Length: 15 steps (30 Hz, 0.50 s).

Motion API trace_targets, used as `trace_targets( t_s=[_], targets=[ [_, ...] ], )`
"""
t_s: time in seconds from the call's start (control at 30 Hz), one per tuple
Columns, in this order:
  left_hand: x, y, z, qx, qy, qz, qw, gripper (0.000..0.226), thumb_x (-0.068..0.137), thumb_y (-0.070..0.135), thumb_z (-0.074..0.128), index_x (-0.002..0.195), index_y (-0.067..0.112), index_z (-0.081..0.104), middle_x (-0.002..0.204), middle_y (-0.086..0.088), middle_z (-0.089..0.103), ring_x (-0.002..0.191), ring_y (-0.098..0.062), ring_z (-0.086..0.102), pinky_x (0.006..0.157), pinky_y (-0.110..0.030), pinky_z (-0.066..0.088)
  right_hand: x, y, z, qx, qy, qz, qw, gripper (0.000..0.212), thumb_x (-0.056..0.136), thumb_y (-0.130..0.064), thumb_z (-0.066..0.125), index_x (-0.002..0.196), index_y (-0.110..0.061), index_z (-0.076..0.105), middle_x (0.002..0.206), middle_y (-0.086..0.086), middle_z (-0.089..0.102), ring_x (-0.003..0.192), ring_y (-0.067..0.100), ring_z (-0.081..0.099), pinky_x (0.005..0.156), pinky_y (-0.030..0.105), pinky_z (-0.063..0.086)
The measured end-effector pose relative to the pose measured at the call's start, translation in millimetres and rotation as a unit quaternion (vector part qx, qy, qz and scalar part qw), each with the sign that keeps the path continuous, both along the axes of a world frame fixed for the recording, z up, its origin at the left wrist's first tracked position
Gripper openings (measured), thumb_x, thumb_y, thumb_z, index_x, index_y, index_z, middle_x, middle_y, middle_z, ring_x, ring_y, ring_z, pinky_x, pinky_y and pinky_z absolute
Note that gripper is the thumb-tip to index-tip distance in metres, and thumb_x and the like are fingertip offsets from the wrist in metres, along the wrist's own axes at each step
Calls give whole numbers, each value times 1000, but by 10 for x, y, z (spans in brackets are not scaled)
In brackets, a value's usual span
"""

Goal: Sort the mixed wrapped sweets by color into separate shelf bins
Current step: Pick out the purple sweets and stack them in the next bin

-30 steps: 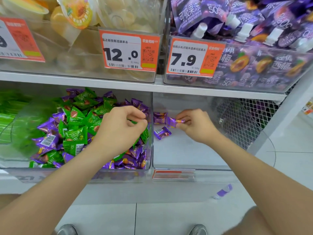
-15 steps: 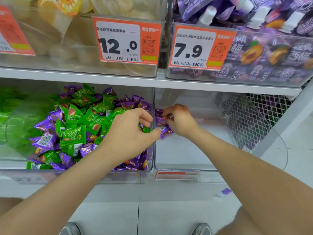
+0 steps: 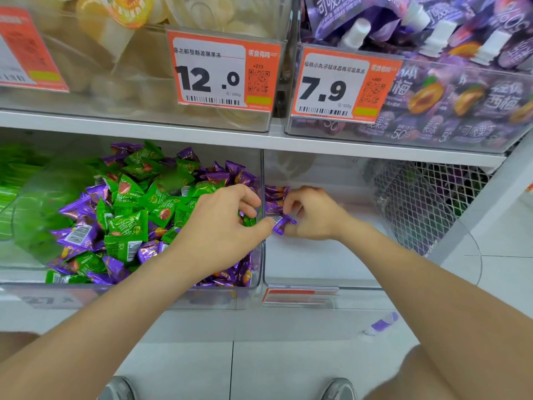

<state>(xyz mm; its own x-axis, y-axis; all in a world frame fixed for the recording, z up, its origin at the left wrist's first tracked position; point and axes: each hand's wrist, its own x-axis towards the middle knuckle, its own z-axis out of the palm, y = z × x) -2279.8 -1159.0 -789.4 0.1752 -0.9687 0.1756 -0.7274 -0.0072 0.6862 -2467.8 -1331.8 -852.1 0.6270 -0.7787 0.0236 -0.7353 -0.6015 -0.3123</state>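
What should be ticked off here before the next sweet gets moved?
1. Only purple sweets in the right bin: ok.
2. Sorting of the mixed bin finished: not ok, green sweets and purple ones lie together.
3. Is the right hand empty: cannot tell, its fingers curl beside the purple sweets.
4. Is the left hand free to pick: cannot tell, its curled fingers hide what is beneath.
5. Nothing dropped on the floor: not ok, a purple wrapper lies there.
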Motion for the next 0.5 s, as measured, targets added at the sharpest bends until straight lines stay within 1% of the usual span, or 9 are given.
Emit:
trace_targets(
  t_s=[0.1,0.13,0.17,0.23,0.3,0.33,0.37,0.43,0.5],
  targets=[
    [-5,0,2,0,3,1,1000,33,86,48,76,112,29,68,94,17,68,77,5,56,69,-13,43,-1,64,-97,6,22,21,1000,65,55,-71,76,106,-29,73,95,-8,69,87,17,62,77,33,54],
    [-7,2,3,0,3,1,1000,33,86,48,76,112,29,68,95,17,68,78,4,56,71,-15,44,21,87,-114,3,22,7,1000,67,57,-72,77,108,-29,74,94,-8,70,86,19,63,76,33,54],
    [-10,3,3,0,3,1,1000,33,86,48,76,112,29,68,95,17,68,79,4,57,71,-16,45,46,107,-122,-8,23,-10,1000,61,61,-68,80,107,-28,75,92,-8,70,86,21,64,75,34,55],
    [-13,2,3,-1,2,2,1000,32,86,48,76,111,29,68,95,17,68,79,4,57,70,-15,45,109,133,-139,-51,38,-32,997,41,70,-57,80,98,-27,74,85,-7,69,82,26,64,69,35,55],
    [-13,0,0,-3,0,3,1000,32,86,48,76,111,30,68,94,17,69,78,4,58,68,-12,44,151,154,-140,-72,49,-35,996,30,70,-50,75,87,-26,69,76,-6,65,77,30,61,61,32,49],
    [-13,0,0,-3,-2,4,1000,32,85,48,76,111,30,68,94,17,69,78,5,58,67,-10,43,158,153,-135,-69,47,-38,996,27,69,-48,73,84,-26,67,73,-6,62,75,30,60,60,30,47],
    [-11,-2,-2,-3,-3,4,1000,32,85,49,76,110,30,68,94,17,69,77,5,58,67,-9,42,156,137,-130,-59,39,-43,997,26,68,-47,72,84,-27,66,73,-7,61,74,29,59,61,30,48],
    [-9,-6,-2,-4,-4,5,1000,32,84,49,75,110,30,68,94,18,69,77,5,59,67,-9,42,139,92,-103,-36,5,-59,998,24,69,-41,73,91,-30,70,71,-10,58,76,25,58,67,30,52],
    [-3,-12,-5,-4,-6,4,1000,32,85,49,75,110,31,68,94,18,69,77,5,59,67,-8,41,118,44,-95,-27,-28,-64,997,21,76,-32,74,95,-26,74,70,-14,55,77,21,56,69,27,47]
  ],
)
